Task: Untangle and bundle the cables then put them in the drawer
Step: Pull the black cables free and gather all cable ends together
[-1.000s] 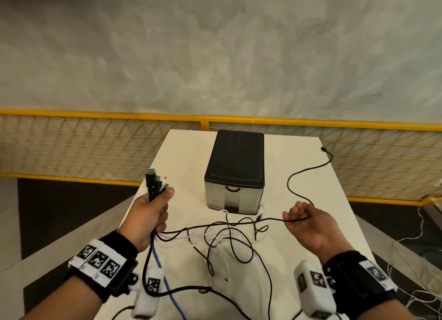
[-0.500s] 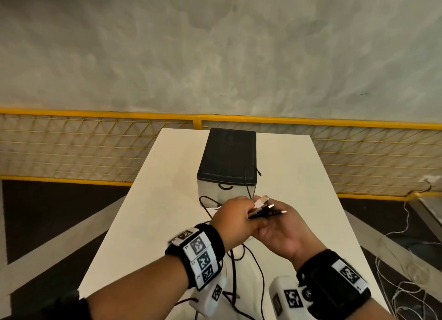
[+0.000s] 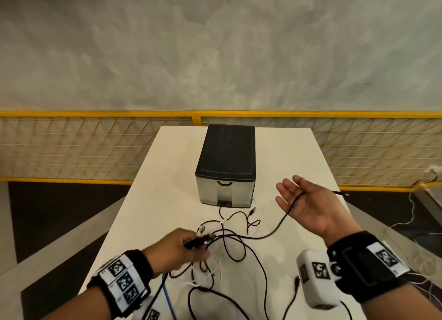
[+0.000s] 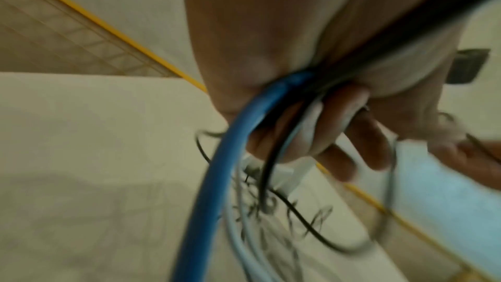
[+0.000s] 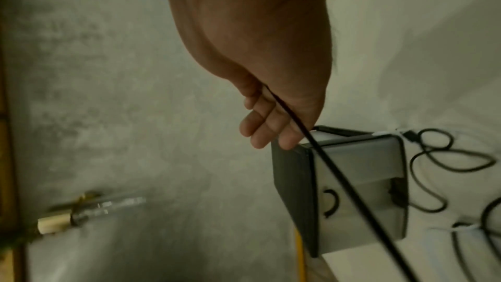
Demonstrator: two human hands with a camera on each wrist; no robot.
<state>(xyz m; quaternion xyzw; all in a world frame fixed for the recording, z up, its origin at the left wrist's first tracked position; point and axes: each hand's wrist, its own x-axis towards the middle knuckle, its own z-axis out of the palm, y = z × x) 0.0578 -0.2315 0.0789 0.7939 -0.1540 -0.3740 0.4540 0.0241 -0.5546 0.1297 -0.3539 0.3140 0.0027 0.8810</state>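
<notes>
A tangle of black and white cables (image 3: 229, 238) lies on the white table (image 3: 167, 176) in front of a black-topped drawer unit (image 3: 226, 157), whose drawer front (image 3: 223, 183) is closed. My left hand (image 3: 198, 244) grips a bunch of cable ends low over the table. In the left wrist view that left hand (image 4: 325, 136) curls round a blue cable (image 4: 225, 168) plus black and white ones. My right hand (image 3: 294, 195) is raised palm-up to the right of the unit, fingers straight. One black cable (image 3: 282, 219) lies across its palm. In the right wrist view the black cable (image 5: 333, 168) crosses the right hand (image 5: 268, 128).
A yellow mesh fence (image 3: 95, 114) runs behind the table's far edge, with a grey wall beyond. Thin white wires (image 3: 411, 214) lie on the floor at the right. The blue cable (image 3: 167, 293) hangs off the table's near edge. Bare tabletop shows left of the drawer unit.
Half a second ago both hands met in front of the drawer unit. Now the left hand has dropped back left with the cable ends; the right has swung out right and opened.
</notes>
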